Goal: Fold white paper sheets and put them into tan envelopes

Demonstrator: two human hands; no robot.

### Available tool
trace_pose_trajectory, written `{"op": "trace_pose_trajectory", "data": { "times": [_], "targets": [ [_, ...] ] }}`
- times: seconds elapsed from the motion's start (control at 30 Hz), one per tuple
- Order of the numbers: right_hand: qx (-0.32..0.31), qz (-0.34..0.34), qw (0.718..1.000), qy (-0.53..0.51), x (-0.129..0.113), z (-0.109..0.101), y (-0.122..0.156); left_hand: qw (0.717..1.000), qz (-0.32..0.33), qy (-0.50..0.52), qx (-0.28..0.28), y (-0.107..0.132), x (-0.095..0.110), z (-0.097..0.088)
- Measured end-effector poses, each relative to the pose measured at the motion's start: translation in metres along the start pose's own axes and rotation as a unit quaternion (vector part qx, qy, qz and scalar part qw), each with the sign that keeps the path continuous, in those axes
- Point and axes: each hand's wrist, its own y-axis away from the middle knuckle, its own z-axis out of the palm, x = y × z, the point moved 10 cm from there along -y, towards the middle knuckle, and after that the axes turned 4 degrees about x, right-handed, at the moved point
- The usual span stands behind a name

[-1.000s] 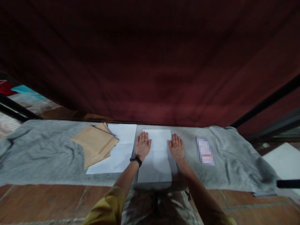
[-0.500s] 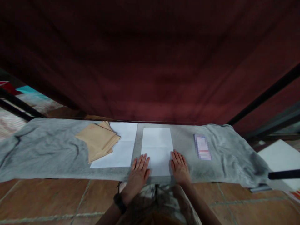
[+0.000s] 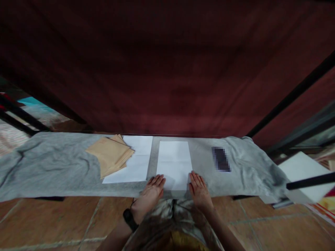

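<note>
A white sheet of paper [image 3: 174,157] with a crease across it lies flat in front of me on a grey cloth. My left hand [image 3: 154,186] rests at its lower left edge, fingers stretched out and palm down. On the lower right edge lies my right hand [image 3: 198,184], also flat with fingers extended. Neither hand grips anything. To the left, several brown paper envelopes [image 3: 110,153] are fanned out over more white paper [image 3: 141,164]. Right of the sheet is a dark, pixelated rectangular object [image 3: 222,159]; its kind is not clear.
The grey cloth [image 3: 57,164] covers a long narrow surface. Behind it hangs a dark red curtain [image 3: 170,87]. Black bars [image 3: 290,97] flank both ends. At the right stands a white panel [image 3: 303,170]. Below is a tiled floor [image 3: 65,219].
Both hands have slid slightly toward me along the sheet's edges. The pixelated object at the right looks dark now instead of pale. The view has shifted a little.
</note>
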Motion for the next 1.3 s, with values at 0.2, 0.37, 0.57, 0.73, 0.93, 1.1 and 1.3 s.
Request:
{"op": "trace_pose_trajectory", "data": {
  "times": [0.2, 0.37, 0.57, 0.73, 0.93, 1.1, 1.3],
  "targets": [
    [-0.02, 0.016, 0.996, -0.089, 0.008, -0.013, -0.002, 0.993, -0.008, 0.105, 0.05, 0.005, -0.01, -0.021],
    [-0.066, 0.058, 0.97, -0.225, 0.027, -0.027, -0.002, 0.955, -0.024, 0.276, 0.105, 0.021, -0.014, -0.036],
    [-0.059, 0.078, 0.959, -0.267, 0.031, -0.033, -0.005, 0.897, -0.107, 0.412, 0.115, 0.03, -0.024, -0.05],
    [-0.026, 0.093, 0.955, -0.279, 0.031, -0.03, -0.025, 0.849, -0.203, 0.444, 0.203, 0.016, -0.055, -0.048],
    [0.016, 0.128, 0.965, -0.226, 0.042, -0.021, -0.043, 0.841, -0.235, 0.421, 0.244, 0.002, -0.077, -0.02],
    [0.031, 0.153, 0.972, -0.178, 0.05, -0.012, -0.051, 0.867, -0.284, 0.343, 0.226, -0.004, -0.086, -0.007],
    [0.054, 0.178, 0.974, -0.13, 0.051, -0.006, -0.061, 0.884, -0.303, 0.282, 0.217, -0.018, -0.088, -0.012]
  ]
}}
